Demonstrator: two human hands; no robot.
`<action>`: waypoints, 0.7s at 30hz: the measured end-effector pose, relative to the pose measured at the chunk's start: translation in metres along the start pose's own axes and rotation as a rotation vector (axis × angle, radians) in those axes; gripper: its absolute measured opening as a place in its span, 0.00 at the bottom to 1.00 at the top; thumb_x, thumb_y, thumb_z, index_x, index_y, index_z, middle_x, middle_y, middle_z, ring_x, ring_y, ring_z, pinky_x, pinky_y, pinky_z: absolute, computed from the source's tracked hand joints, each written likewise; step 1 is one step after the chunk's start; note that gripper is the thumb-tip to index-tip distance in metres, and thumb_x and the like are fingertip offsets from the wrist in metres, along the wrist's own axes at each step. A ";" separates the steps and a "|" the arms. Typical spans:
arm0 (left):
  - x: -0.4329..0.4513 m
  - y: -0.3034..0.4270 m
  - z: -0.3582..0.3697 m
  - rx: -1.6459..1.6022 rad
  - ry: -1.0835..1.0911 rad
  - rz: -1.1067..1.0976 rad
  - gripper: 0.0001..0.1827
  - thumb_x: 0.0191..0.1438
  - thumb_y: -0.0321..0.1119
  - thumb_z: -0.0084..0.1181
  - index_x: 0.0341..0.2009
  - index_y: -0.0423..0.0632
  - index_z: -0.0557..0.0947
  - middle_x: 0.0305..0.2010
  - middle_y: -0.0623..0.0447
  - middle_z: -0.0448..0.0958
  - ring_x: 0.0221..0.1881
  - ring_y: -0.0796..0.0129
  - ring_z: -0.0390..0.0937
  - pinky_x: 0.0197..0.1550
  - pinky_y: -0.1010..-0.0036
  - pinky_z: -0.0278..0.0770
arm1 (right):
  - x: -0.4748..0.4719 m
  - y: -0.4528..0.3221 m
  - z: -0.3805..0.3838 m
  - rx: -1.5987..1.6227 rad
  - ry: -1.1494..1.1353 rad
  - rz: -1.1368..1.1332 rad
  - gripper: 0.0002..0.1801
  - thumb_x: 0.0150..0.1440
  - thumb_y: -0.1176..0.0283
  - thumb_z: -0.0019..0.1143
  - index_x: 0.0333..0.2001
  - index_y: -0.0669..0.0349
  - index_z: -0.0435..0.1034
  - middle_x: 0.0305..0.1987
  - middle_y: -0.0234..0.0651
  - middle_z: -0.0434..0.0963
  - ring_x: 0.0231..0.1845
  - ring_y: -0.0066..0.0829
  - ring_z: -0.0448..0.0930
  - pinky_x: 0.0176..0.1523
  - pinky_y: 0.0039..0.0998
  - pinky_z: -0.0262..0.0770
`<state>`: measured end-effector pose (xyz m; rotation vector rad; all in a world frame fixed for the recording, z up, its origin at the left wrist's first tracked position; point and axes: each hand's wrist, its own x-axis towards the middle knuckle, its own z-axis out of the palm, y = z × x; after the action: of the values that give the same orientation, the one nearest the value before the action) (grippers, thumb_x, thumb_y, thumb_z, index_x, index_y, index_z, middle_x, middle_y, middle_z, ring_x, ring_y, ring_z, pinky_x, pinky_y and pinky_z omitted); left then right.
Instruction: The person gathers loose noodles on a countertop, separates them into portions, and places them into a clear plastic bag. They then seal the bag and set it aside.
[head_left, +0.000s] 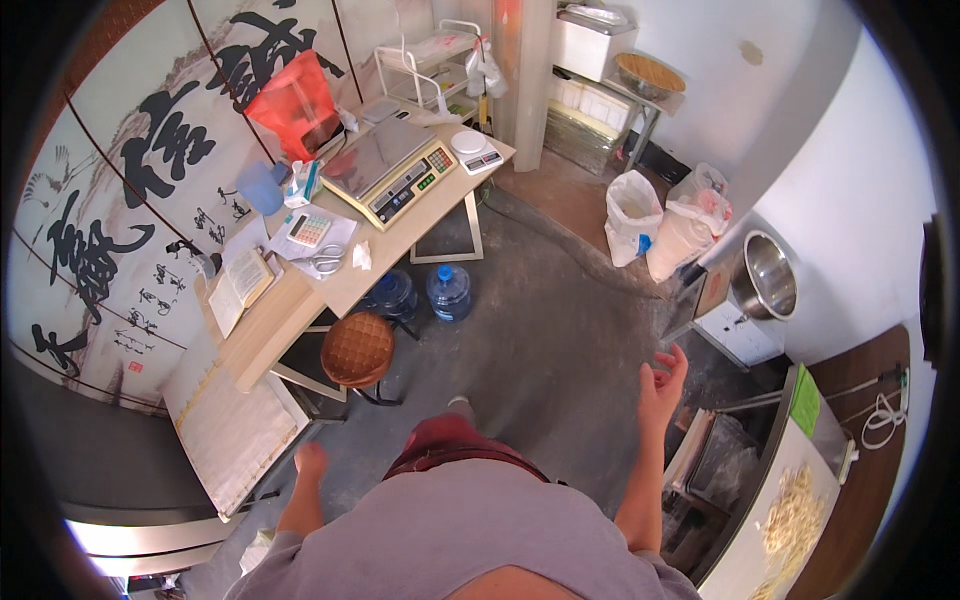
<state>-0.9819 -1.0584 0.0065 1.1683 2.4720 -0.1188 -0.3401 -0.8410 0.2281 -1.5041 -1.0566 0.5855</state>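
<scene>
My left hand hangs low beside my body, near the edge of a low pale board table. It is blurred and foreshortened, so its finger position is unclear. My right hand is raised over the floor on the right, with its fingers apart and slightly curled, holding nothing. Below and right of it is a shelf unit whose top bears a heap of pale strips and a green sheet. A round brown cushioned stool stands ahead on the left.
A desk carries a large price scale, a small scale, a calculator, scissors and an open notebook. Water bottles stand beneath. Sacks and a steel bowl line the right wall.
</scene>
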 end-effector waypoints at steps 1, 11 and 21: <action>0.007 0.037 -0.020 -0.223 0.147 -0.063 0.13 0.50 0.40 0.60 0.37 0.47 0.85 0.39 0.41 0.82 0.45 0.48 0.80 0.46 0.59 0.77 | 0.017 -0.003 0.019 0.015 -0.047 0.002 0.32 0.56 0.81 0.56 0.65 0.61 0.58 0.53 0.37 0.70 0.37 0.19 0.73 0.40 0.21 0.72; 0.315 0.523 -0.279 -0.377 0.762 0.881 0.17 0.46 0.36 0.65 0.42 0.49 0.82 0.64 0.44 0.65 0.63 0.46 0.61 0.63 0.53 0.60 | 0.159 0.006 0.133 -0.245 -0.118 0.072 0.33 0.55 0.80 0.56 0.65 0.62 0.57 0.53 0.37 0.71 0.37 0.20 0.74 0.40 0.21 0.72; 0.604 0.709 -0.305 0.484 0.330 0.634 0.19 0.52 0.36 0.58 0.50 0.54 0.84 0.70 0.53 0.62 0.74 0.56 0.49 0.73 0.46 0.40 | 0.234 -0.012 0.194 -0.424 -0.011 0.345 0.33 0.56 0.81 0.56 0.65 0.60 0.57 0.54 0.36 0.71 0.37 0.20 0.74 0.40 0.22 0.72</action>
<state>-0.8869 -0.0886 0.1151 2.2814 2.2536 -0.3805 -0.3947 -0.5421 0.2410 -2.0825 -0.9741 0.6325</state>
